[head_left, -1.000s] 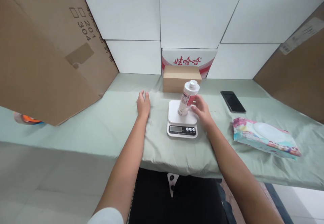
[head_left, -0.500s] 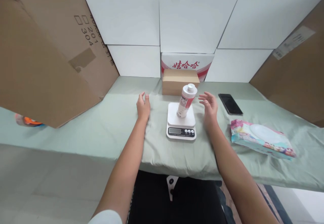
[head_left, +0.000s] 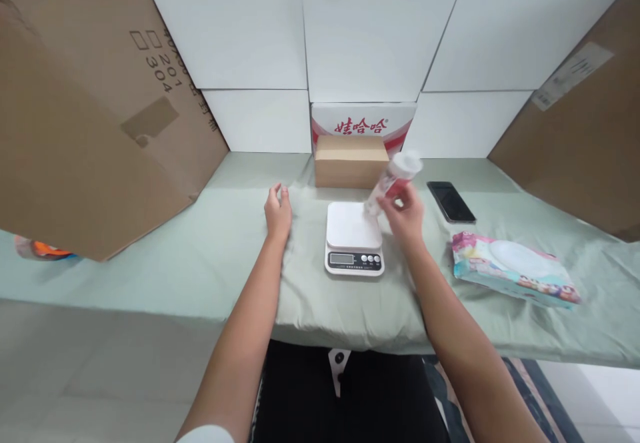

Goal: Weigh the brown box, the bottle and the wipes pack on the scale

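The left hand point(head_left: 278, 213) rests flat and unclenched on the green cloth point(head_left: 210, 256), holding nothing, well left of the kitchen scale point(head_left: 353, 237). The scale's platform is bare. At its right rear corner, the right hand point(head_left: 406, 215) grasps a white bottle point(head_left: 395, 179) with a red label around its lower body. The bottle is tilted: its long axis runs from the base near the platform's corner up and right to the cap. The right hand is the nearer one. Right of it lie a phone point(head_left: 450, 201) and a wipes pack point(head_left: 513, 269).
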`<control>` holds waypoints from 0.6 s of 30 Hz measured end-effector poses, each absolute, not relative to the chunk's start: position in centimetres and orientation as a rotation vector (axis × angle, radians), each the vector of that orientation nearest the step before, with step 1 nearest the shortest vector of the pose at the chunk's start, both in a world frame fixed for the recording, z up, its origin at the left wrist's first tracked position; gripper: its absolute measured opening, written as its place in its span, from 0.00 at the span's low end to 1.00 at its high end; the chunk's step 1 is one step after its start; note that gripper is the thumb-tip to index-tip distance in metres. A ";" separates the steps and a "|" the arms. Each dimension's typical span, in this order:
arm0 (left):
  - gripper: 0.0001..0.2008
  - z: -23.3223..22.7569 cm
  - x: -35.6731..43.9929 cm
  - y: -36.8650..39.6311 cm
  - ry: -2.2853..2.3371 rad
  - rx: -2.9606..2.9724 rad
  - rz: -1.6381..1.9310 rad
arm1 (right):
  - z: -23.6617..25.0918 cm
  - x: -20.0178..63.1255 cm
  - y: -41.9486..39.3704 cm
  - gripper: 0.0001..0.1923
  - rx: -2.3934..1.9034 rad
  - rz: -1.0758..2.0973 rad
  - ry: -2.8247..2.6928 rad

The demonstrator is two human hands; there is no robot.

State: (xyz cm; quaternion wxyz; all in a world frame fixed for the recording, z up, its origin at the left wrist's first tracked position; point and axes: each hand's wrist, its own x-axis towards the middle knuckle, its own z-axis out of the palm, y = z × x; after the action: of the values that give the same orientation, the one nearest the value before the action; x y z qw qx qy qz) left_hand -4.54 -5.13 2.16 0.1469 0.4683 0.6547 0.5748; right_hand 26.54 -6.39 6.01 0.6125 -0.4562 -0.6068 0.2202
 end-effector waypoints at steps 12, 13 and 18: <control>0.21 1.7 -4.6 -4.8 1.879 1.326 1.659 | 3.8 34.0 -2.3 0.33 -1.543 0.159 -1.055; 0.21 1.6 -4.6 -4.8 1.875 1.322 1.655 | 3.8 34.0 -2.1 0.33 -1.541 0.168 -1.058; 0.23 2.0 -4.4 -4.8 1.868 1.310 1.646 | 5.7 33.0 -3.8 0.46 -1.570 0.168 -1.040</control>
State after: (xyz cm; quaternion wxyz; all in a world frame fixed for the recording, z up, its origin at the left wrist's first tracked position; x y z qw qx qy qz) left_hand -4.45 -4.81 2.03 0.1636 0.4593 0.6550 0.5773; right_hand 32.99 -3.75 5.66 0.5856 -0.6731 -0.4459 0.0718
